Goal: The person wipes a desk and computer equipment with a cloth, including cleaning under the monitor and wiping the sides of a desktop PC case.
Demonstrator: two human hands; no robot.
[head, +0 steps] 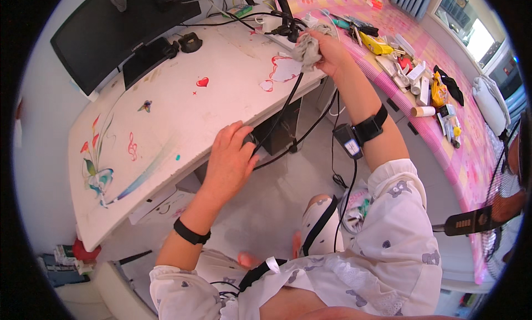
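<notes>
My right hand (330,54) is closed around a crumpled grey cloth (308,50) at the far right end of the white desk (166,112), beside a power strip and black plugs (286,30). A black cable (286,104) hangs down below the cloth, over the desk's front edge. My left hand (233,158) is at that front edge, palm down with its fingers bent; a dark object (249,139) shows partly beside its fingertips. Whether the left hand grips it cannot be seen.
A monitor (129,29) and a small black device (190,43) stand at the desk's back. Packets, small boxes and tools lie on the pink-covered counter (453,166) at right. Cables hang beneath the desk near a dark box (280,131). A bin (355,212) stands on the floor.
</notes>
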